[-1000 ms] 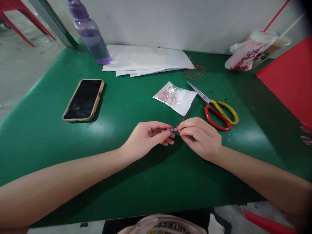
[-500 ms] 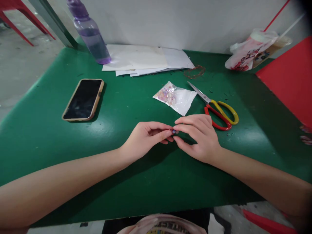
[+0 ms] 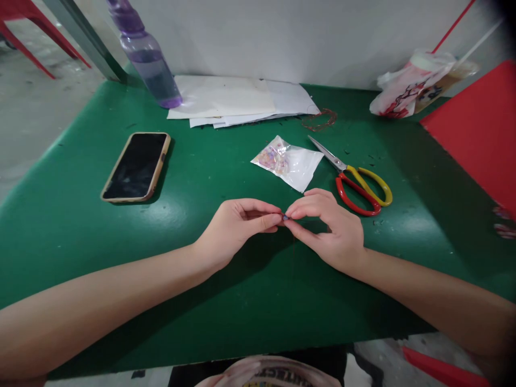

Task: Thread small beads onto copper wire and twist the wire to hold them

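Observation:
A tiny blue bead (image 3: 285,217) sits between the fingertips of both hands, above the green table (image 3: 258,301). My left hand (image 3: 245,226) pinches it from the left, thumb against forefinger. From the right, my right hand (image 3: 328,223) closes thumb and forefinger on it, with the other fingers curled. A thin reddish thread seems to hang just below the fingertips, too faint to be sure. Beyond my hands lies a clear and white packet (image 3: 288,163) of small colourful beads. Scissors (image 3: 350,180) with one red and one yellow handle lie beside it, blades slightly apart.
A phone (image 3: 137,166) lies at left. Behind it a purple water bottle (image 3: 151,64) stands by white papers (image 3: 226,97). A coil of thin reddish wire or thread (image 3: 322,119) lies near their edge. Bagged drink cups (image 3: 407,86) and a red board (image 3: 479,129) are at right.
My right thumb and forefinger have closed from a loose spread into a pinch at the blue bead. My left hand has barely moved. The view has shifted slightly.

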`<state>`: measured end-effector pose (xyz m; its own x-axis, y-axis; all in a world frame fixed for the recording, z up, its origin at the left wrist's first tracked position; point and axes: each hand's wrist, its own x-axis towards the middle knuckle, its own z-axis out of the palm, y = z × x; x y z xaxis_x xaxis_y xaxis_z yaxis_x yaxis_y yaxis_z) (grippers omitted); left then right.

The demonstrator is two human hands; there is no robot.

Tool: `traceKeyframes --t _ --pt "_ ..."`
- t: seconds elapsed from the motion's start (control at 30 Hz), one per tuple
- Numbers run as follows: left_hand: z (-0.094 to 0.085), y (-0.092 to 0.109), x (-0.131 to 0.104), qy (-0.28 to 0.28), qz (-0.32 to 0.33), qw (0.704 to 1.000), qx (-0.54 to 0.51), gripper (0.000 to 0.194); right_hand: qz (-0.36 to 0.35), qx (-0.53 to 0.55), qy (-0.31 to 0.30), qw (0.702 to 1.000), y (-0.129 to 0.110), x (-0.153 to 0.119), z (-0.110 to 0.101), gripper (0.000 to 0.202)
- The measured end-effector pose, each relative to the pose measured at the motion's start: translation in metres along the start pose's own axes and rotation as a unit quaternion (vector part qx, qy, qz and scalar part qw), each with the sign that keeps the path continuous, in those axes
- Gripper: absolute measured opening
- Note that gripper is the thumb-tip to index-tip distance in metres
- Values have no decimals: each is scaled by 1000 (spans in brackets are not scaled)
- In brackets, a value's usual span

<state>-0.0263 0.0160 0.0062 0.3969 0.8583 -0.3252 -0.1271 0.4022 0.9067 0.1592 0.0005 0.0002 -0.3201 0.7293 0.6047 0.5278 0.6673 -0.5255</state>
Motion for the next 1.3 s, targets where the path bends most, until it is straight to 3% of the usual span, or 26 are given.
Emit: traceKeyframes --t 0.37,1.3 --pt "1 0 1 13 -26 999 -29 15 -17 1 6 1000 1 3 1 14" --pt "0 -4 1 -17 27 999 0 18 -18 8 4 1000 0 0 1 21"
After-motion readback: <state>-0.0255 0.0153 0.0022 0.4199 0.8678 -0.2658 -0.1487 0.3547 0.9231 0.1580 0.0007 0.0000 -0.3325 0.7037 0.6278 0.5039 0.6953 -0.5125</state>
